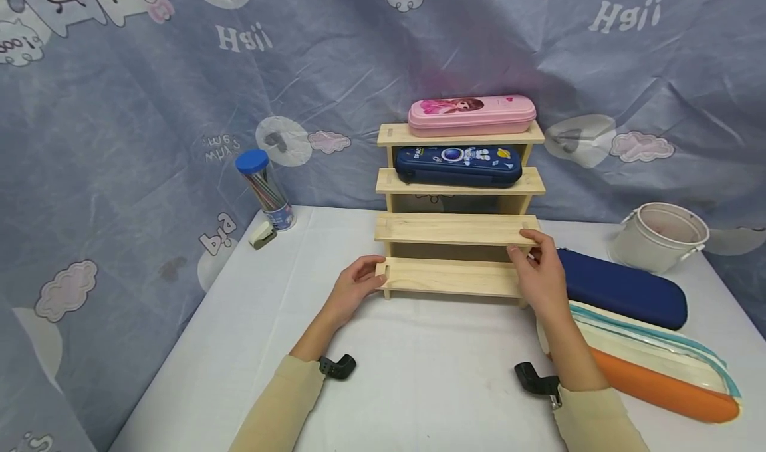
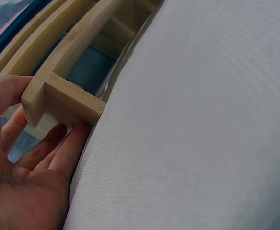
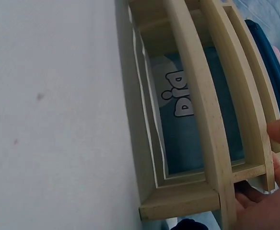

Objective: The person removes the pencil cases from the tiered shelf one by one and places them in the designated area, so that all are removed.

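A four-tier stepped wooden shelf (image 1: pixel 449 228) stands on the white table, against the cloth backdrop. My left hand (image 1: pixel 353 289) grips the left end of its lowest board, and in the left wrist view the fingers (image 2: pixel 73 148) lie against the side support. At the right end, my right hand (image 1: pixel 544 276) holds the shelf by the second board from the bottom, thumb in front and some fingers behind the side piece. On the top board lies a pink pencil case (image 1: pixel 473 125). One tier down is a dark blue pencil case (image 1: pixel 457 173) with an astronaut print.
Right of the shelf lie a plain navy case (image 1: pixel 622 289) and a cream-and-orange pouch (image 1: pixel 664 382), close beside my right forearm. A white bucket (image 1: pixel 652 239) stands behind them. At the back left are a blue-lidded tube of sticks (image 1: pixel 269 193) and a small stapler (image 1: pixel 262 234).
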`<action>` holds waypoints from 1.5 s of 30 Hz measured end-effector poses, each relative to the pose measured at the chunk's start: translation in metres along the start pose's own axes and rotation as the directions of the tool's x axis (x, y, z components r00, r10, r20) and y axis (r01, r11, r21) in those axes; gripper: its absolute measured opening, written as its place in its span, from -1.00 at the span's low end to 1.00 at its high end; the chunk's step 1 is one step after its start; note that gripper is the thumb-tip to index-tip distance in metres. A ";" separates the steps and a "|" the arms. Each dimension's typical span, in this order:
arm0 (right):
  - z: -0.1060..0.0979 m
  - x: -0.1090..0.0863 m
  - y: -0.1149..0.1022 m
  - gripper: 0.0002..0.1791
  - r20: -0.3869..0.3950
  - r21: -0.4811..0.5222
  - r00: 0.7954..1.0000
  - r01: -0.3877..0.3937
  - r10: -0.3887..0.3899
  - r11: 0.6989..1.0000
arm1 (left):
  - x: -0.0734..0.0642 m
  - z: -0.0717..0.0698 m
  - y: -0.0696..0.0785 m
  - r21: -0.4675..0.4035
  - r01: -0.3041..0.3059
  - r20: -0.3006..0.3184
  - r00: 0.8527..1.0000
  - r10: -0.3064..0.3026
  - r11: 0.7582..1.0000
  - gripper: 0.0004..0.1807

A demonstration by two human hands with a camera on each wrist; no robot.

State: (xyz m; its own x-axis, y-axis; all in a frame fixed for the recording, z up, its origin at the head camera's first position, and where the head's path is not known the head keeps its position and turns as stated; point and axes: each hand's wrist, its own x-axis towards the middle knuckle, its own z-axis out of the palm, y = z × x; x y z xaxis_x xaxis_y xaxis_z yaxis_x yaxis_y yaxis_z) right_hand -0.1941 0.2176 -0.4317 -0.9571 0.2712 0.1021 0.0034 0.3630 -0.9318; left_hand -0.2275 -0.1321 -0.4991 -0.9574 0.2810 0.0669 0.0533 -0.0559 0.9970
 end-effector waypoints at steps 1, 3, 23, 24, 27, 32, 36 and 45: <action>0.000 0.000 -0.001 -0.38 -0.013 0.000 1.000 -0.013 0.013 1.000 | 0.000 0.000 0.000 0.000 0.000 0.002 1.000 0.001 1.000 -0.55; 0.000 0.000 -0.003 -0.41 -0.041 0.001 0.999 -0.034 0.034 0.999 | 0.000 0.000 -0.001 -0.001 -0.002 0.005 1.000 0.002 1.000 -0.55; 0.014 -0.001 0.001 -0.50 -0.190 -0.009 0.982 -0.007 0.005 1.000 | 0.001 -0.001 0.002 0.042 -0.007 -0.006 1.000 0.007 0.999 -0.55; 0.014 -0.002 0.001 -0.50 -0.189 -0.011 0.982 -0.004 0.002 1.000 | 0.000 -0.001 0.002 0.042 -0.007 -0.006 1.000 0.007 0.999 -0.55; 0.013 -0.002 0.002 -0.49 -0.180 -0.020 0.984 -0.003 0.000 1.000 | 0.000 -0.001 0.001 0.048 0.000 -0.007 1.000 0.000 0.999 -0.55; 0.013 -0.003 0.004 -0.48 -0.177 -0.028 0.984 0.001 -0.006 1.000 | 0.002 -0.001 -0.003 0.070 -0.002 -0.001 1.000 0.002 0.998 -0.53; 0.014 -0.003 0.004 -0.49 -0.188 -0.030 0.982 0.009 -0.014 1.000 | 0.002 -0.001 -0.004 0.070 -0.008 -0.001 1.000 0.009 0.997 -0.54; 0.014 -0.004 0.003 -0.50 -0.191 -0.020 0.982 -0.005 0.001 1.000 | 0.000 0.000 0.000 0.052 -0.004 -0.004 1.000 0.004 0.999 -0.56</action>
State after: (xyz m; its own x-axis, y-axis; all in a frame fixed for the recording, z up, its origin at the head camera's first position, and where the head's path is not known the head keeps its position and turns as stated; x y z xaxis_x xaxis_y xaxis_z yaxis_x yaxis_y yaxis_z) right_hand -0.1947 0.2050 -0.4394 -0.8843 0.4365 0.1658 0.0140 0.3796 -0.9250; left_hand -0.2273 -0.1320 -0.4992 -0.9582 0.2773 0.0711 0.0719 -0.0073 0.9974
